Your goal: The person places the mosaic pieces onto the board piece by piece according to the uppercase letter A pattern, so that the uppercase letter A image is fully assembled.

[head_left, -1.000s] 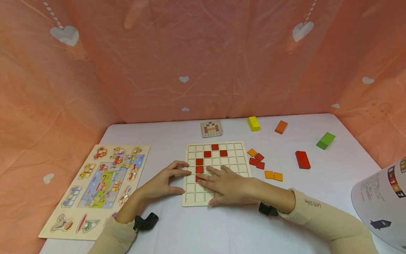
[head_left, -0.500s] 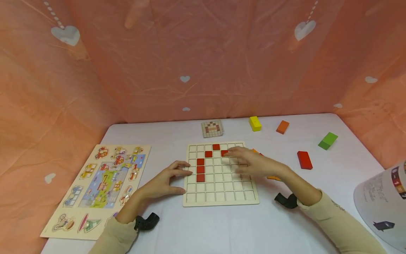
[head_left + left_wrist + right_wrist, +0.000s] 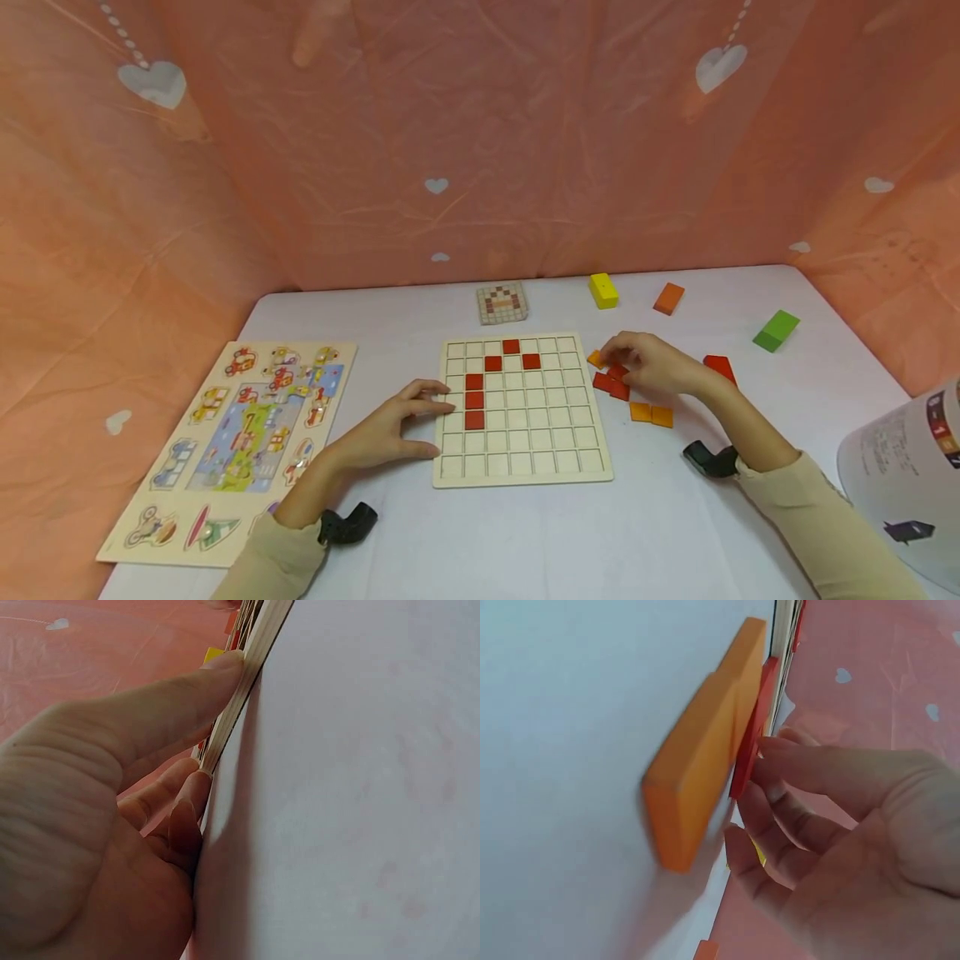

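Grid board on the table, steadied at its left edge by the left hand, fingers straight. Red tiles, right of the board, are touched by the right hand; whether one is pinched cannot be told.

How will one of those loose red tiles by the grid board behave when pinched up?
The red tile looks thin, flat and rigid, so probably light and stiff. Lying flush on the table, it may slide before lifting. The right hand touches its neighbours, which could get nudged.

Person, two bare hands, long sleeves.
Beige sleeves on both arms; black wrist-mounted camera units at each cuff.
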`<state>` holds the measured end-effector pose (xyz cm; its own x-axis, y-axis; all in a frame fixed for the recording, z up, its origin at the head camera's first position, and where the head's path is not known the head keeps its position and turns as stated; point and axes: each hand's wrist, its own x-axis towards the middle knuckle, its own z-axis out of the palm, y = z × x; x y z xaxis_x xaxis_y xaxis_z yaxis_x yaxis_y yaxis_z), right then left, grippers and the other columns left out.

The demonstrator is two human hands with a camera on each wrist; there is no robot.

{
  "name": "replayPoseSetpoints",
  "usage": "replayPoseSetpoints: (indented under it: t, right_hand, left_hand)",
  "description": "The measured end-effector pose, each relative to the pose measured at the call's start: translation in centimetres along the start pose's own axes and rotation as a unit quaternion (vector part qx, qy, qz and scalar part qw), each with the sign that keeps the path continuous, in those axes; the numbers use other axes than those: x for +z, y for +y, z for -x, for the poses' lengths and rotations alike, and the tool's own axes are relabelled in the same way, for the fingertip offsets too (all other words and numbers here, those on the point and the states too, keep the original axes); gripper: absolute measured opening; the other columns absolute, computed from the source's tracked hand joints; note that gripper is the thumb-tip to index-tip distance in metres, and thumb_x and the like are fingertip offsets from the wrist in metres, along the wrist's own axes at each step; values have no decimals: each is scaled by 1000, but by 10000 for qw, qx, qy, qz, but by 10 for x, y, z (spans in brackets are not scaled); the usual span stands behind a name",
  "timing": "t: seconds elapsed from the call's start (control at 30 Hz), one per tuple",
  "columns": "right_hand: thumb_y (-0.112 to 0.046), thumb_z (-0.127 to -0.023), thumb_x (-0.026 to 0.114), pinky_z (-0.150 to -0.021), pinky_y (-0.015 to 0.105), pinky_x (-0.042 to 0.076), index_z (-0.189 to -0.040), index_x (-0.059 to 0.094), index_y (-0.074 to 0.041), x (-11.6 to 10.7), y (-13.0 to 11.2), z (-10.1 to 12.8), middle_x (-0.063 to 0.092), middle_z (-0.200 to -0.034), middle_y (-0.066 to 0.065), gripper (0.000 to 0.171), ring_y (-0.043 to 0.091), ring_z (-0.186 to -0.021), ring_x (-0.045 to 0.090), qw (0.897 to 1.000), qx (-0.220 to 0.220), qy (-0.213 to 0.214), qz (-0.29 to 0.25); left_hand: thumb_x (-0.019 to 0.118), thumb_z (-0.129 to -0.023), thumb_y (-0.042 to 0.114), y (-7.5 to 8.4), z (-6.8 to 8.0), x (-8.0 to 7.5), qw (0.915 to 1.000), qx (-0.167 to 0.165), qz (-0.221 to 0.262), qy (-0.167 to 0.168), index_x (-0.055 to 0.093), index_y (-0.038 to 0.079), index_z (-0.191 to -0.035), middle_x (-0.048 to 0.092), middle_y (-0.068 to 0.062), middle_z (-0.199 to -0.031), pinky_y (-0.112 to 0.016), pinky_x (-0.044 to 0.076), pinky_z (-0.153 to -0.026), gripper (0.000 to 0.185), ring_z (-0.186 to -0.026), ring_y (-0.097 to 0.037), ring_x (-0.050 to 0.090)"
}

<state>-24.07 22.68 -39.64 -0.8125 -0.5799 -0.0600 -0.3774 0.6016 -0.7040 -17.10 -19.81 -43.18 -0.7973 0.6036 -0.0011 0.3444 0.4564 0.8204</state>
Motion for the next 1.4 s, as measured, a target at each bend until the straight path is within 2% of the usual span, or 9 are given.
replayPoseSetpoints:
  t: [0.07, 0.3, 0.5, 0.63, 0.8, 0.97, 1.17, 1.27, 1.4]
  right_hand:
    - [13, -86, 63, -96, 52, 48, -112, 65, 3, 0, 0, 0, 66, -111, 12, 28, 34, -106, 58, 9999, 70, -74, 6]
    - [12, -85, 66, -91, 49, 50, -111, 65, 5, -4, 3, 3, 66, -108, 12, 27, 30, -98, 59, 9992, 242, -145, 287]
    - [11, -85, 67, -90, 47, 51, -109, 64, 4, -9, 5, 5, 66, -106, 10, 25, 28, -96, 59, 9987, 295, -311, 269]
    - [12, -83, 69, -87, 42, 51, -109, 65, 4, -10, 5, 7, 66, -106, 9, 28, 27, -96, 57, 9984, 299, -375, 290]
    - [13, -83, 68, -81, 36, 51, -104, 65, 0, -8, 6, 5, 63, -98, 5, 25, 24, -90, 54, 9979, 271, -432, 397]
    - [13, -84, 66, -83, 36, 52, -97, 65, -3, -9, 6, 5, 63, -93, 3, 21, 23, -90, 56, 9978, 396, -390, 355]
    - [11, -87, 62, -85, 38, 52, -103, 69, 0, -7, 0, 1, 68, -99, 6, 20, 25, -94, 58, 9998, -19, -128, 137]
    - [10, -89, 60, -83, 34, 52, -109, 70, 2, -2, -6, -8, 69, -106, 10, 23, 25, -94, 59, 9996, -185, -175, -89]
    - [8, -90, 62, -75, 28, 53, -111, 70, 4, 7, -18, -25, 69, -107, 12, 23, 24, -87, 58, 9982, -318, -297, -418]
  left_hand:
    - [84, -81, 18, 0, 0, 0, 10000, 8, 3, -4, 65, 7, -132, 39, -6, -149, -40, 29, -113, 56, -137, -28, 37]
    - [84, -81, 18, 0, 0, 0, 10000, 12, -8, 0, 65, 7, -132, 39, -5, -149, -46, 29, -113, 56, -137, -28, 36]
    - [84, -81, 18, 0, 0, 0, 10000, 13, 2, 2, 65, 7, -131, 39, -6, -149, -44, 29, -113, 55, -137, -28, 36]
    - [84, -81, 17, 0, 0, 0, 10000, 13, 11, -5, 64, 6, -132, 39, -6, -149, -39, 29, -113, 55, -137, -28, 36]
    - [84, -81, 15, 0, 0, 0, 10000, 22, 28, 2, 64, 6, -131, 39, -6, -149, -32, 29, -112, 55, -137, -28, 37]
    - [84, -80, 16, 1, 0, 0, 10000, 4, 30, 7, 65, 6, -131, 39, -6, -149, -38, 29, -113, 56, -137, -28, 37]
    - [84, -81, 17, 0, 0, 0, 10000, -16, -10, -7, 64, 7, -132, 39, -5, -149, -47, 29, -113, 56, -137, -28, 36]
    - [84, -81, 17, 0, 0, 0, 10000, -28, 0, -5, 64, 7, -132, 39, -5, -149, -46, 29, -113, 56, -138, -28, 36]
    - [84, -81, 17, 0, 0, 0, 10000, -15, 20, 0, 64, 7, -132, 39, -5, -150, -44, 29, -113, 56, -138, -28, 35]
